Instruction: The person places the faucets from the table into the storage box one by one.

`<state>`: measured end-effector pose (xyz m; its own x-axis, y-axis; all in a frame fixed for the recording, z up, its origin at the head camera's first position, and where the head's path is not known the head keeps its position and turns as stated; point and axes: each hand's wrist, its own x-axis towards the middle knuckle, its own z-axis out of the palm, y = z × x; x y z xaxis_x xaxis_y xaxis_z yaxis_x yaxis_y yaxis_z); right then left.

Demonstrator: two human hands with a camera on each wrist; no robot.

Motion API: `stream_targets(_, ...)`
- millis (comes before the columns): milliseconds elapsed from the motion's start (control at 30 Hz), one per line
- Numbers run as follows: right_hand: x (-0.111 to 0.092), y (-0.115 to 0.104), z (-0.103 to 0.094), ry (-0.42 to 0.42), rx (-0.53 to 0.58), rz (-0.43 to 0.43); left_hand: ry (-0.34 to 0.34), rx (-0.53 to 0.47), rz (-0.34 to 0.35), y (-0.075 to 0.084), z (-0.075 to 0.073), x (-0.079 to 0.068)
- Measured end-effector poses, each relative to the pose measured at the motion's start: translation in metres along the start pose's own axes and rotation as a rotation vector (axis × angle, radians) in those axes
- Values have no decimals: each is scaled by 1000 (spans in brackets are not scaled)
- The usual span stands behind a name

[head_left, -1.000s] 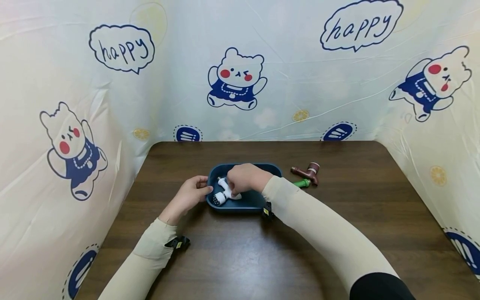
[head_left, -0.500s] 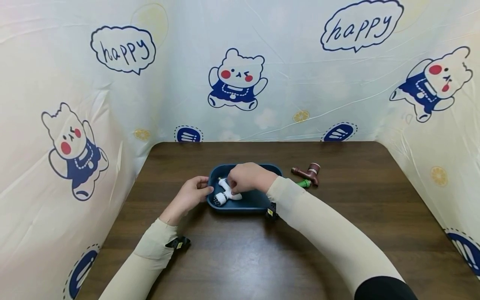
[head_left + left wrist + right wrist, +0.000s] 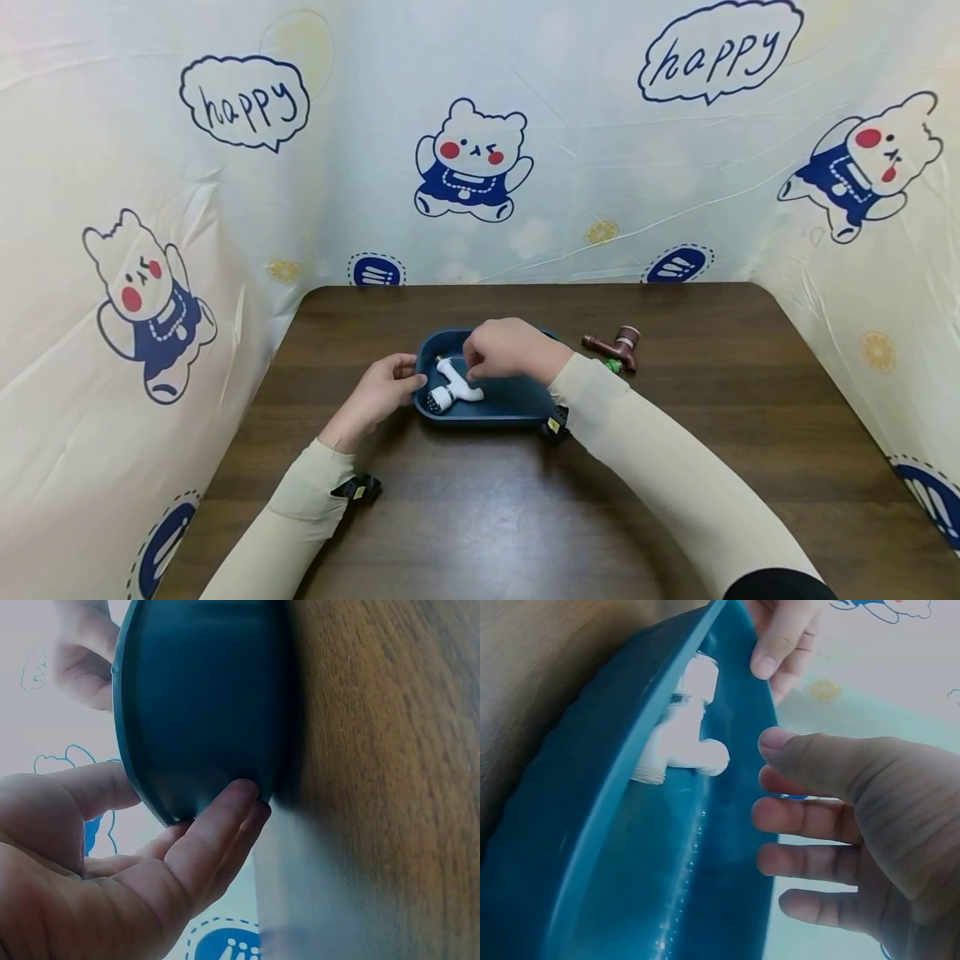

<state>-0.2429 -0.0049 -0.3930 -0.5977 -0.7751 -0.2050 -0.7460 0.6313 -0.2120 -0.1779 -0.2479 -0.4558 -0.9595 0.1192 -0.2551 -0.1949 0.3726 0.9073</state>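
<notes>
A white plastic tap (image 3: 454, 385) lies in the left part of the dark blue tray (image 3: 510, 419); its threaded end shows in the right wrist view. My left hand (image 3: 382, 390) holds the tray's left end, the thumb at the rim and the other fingers against the outer wall in the left wrist view. Over the tray, just right of the tap, hovers my right hand (image 3: 513, 350). Its fingers (image 3: 802, 817) are apart and loosely bent, with nothing between them, as the right wrist view shows.
To the right of the tray a brown tap-like fitting (image 3: 621, 343) lies on the wooden table (image 3: 480, 517). A green piece (image 3: 613, 365) beside it is mostly hidden behind my right sleeve (image 3: 645, 450). A printed cloth (image 3: 480, 67) hangs around the table.
My right hand has let go of the white tap and moved up and to the right. The tap stays in the tray. My left hand has kept its place.
</notes>
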Motion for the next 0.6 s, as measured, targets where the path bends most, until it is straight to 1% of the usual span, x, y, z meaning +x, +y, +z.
stream_targets(333,-17,3,-8,96,-27,-8,15,13,-21,-2,1,1)
stream_targets(600,-31,7,-9,127,-30,-1,17,22,-17,-3,1,1)
